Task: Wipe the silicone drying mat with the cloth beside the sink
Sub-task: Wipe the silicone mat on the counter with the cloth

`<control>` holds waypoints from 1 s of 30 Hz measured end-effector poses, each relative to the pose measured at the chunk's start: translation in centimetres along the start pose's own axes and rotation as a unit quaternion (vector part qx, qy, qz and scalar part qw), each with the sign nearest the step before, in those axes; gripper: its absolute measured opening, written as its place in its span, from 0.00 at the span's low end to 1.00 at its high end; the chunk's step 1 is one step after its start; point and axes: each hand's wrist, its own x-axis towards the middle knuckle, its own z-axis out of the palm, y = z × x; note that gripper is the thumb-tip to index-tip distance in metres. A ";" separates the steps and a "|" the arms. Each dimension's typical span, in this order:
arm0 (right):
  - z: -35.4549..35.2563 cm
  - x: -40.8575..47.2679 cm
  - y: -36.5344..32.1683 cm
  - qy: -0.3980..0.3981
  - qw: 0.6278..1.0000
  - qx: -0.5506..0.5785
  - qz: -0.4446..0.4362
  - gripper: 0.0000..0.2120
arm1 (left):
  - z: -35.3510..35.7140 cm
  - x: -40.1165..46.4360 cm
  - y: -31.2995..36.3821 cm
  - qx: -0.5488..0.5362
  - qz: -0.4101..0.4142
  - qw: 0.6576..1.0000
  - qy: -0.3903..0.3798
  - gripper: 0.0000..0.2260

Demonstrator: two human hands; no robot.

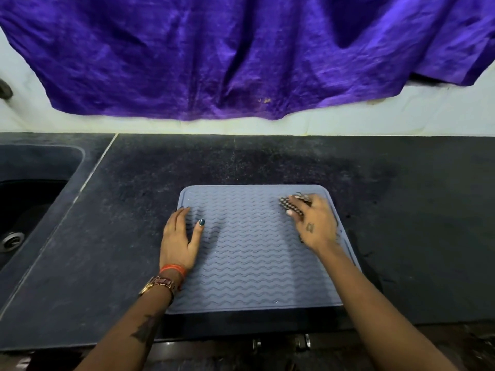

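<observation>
Our left hand point(180, 238) lay flat, pinning the mat point(251, 253); our right hand point(314, 223) pressed the bunched cloth point(292, 203). We judged the mat could slide or buckle on the tabletop point(401, 210) if that pin eased.

No readable text, labels, brands or numbers showing anywhere. Small dark mark on back of right hand point(316, 223) appearing too blurred to read.

cloth point(293, 206): mostly hidden under right hand point(314, 223), blurred | sink point(40, 183): cut by left edge | mat point(251, 250): near-left corner behind wrist
</observation>
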 end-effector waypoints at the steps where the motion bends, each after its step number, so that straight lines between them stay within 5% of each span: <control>1: -0.2 -0.8 1.1 0.022 0.999 -0.012 0.027 0.18 | 0.0 0.0 0.0 -0.001 -0.001 1.000 0.000 0.32; 8: -1.4 -0.3 3.0 -0.045 0.994 0.072 0.075 0.20 | 0.0 0.0 -0.1 -0.016 -0.007 1.000 -0.005 0.28; 12: -1.6 -3.1 3.8 0.047 0.988 0.005 0.145 0.20 | -0.1 0.0 0.0 -0.036 -0.017 0.999 -0.004 0.26; 17: -2.2 -4.0 3.2 0.006 0.986 -0.005 0.167 0.21 | -0.3 -0.1 -0.2 -0.065 -0.007 0.998 -0.004 0.20; 22: -1.7 -6.4 1.2 0.073 0.974 -0.006 0.212 0.21 | -0.7 -0.2 -0.5 -0.109 -0.008 0.994 0.003 0.14; 30: -1.3 -6.1 -2.3 0.063 0.978 0.013 0.197 0.22 | -3.3 0.6 -3.7 0.098 0.036 0.993 -0.060 0.17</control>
